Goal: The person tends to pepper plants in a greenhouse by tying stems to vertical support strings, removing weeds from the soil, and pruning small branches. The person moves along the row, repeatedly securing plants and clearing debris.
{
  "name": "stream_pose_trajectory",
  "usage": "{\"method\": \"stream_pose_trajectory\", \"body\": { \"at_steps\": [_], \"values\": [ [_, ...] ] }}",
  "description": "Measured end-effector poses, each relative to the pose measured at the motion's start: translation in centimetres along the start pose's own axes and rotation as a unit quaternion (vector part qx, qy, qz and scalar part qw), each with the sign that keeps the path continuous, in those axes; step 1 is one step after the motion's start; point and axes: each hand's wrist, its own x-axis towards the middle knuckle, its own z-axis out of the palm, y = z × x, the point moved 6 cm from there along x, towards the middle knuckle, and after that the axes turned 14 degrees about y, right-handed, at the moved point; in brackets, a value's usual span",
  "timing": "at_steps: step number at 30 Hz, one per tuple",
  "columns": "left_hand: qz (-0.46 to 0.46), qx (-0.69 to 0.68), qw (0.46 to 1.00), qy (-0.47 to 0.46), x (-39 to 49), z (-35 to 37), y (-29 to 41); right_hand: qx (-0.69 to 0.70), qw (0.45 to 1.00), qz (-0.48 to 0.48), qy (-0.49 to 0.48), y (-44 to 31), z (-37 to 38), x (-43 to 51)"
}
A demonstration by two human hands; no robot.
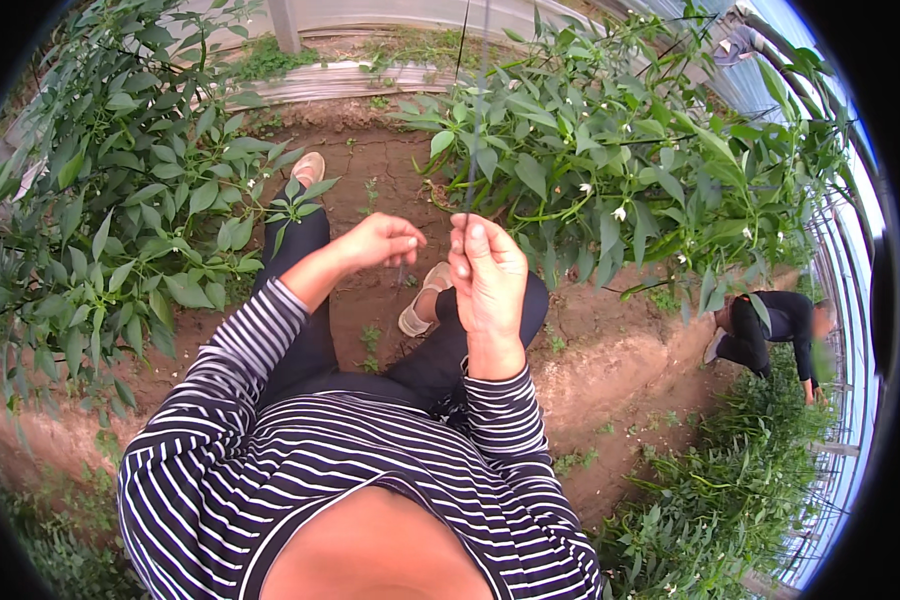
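Observation:
A thin dark string comes down from the top of the view to my right hand, whose thumb and fingers pinch it in front of my right knee. My left hand is a short way to the left, apart from the right, with its fingers loosely curled. A faint thin strand shows just below its fingertips; whether the hand holds it cannot be told. Pepper plants with white flowers and long green peppers stand right beside my right hand. More leafy pepper plants rise to the left of my left hand.
Cracked bare soil lies between the plant rows, under my feet. Plastic sheeting and a post stand at the front. A co-worker bends over a lower-right row of plants. The greenhouse wall curves along the right.

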Motion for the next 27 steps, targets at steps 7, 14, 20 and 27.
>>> {"method": "stream_pose_trajectory", "body": {
  "at_steps": [7,14,20,27],
  "values": [
    [0.070,-0.204,0.943,0.254,10.8,-2.2,3.0,-0.042,0.999,-0.016,0.017,-1.0,-1.5,0.8],
    [0.101,-0.360,0.899,0.226,14.1,-0.2,5.8,-0.126,0.991,-0.029,-0.032,0.9,0.3,2.7],
    [0.116,-0.317,0.911,0.237,14.5,-0.6,7.8,-0.253,0.965,-0.055,-0.049,2.6,1.3,5.8],
    [0.115,-0.422,0.877,0.201,15.0,-0.2,8.4,-0.501,0.812,-0.299,0.036,-0.8,0.7,12.8]
  ]
}}
